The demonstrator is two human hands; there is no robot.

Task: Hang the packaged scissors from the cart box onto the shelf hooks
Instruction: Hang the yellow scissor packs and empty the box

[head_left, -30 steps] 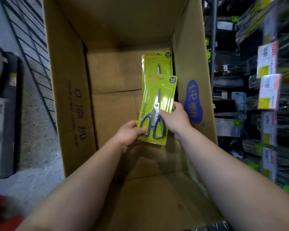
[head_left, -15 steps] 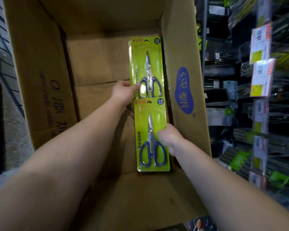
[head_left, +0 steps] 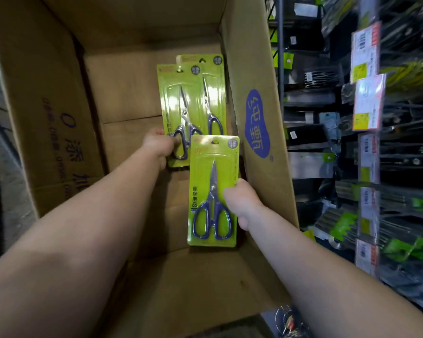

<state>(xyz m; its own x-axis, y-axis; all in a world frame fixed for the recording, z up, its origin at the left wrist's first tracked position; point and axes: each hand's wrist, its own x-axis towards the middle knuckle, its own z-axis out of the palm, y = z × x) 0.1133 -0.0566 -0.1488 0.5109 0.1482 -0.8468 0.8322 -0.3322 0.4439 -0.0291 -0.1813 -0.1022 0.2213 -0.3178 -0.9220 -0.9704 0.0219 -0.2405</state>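
Observation:
I look down into a large open cardboard box (head_left: 47,118). My right hand (head_left: 242,203) grips a green-carded pack of blue-handled scissors (head_left: 211,189) by its right edge, lifted above the box floor. My left hand (head_left: 158,143) grips a second scissors pack (head_left: 178,106) at its lower left, near the handles. A third pack (head_left: 214,93) lies behind that one, against the box's right wall. Shelf hooks (head_left: 401,211) with hanging goods run along the right.
The box's right wall (head_left: 257,123) carries a blue oval logo. Right of it, dark shelving holds packaged utensils and several price tags (head_left: 368,103). A dark floor strip shows at the far left. Something small and wiry sits at the bottom edge (head_left: 287,320).
My left hand has taken hold of the second pack and slid it left off the stack, uncovering a third pack behind. My right hand keeps its pack, held slightly lower and nearer.

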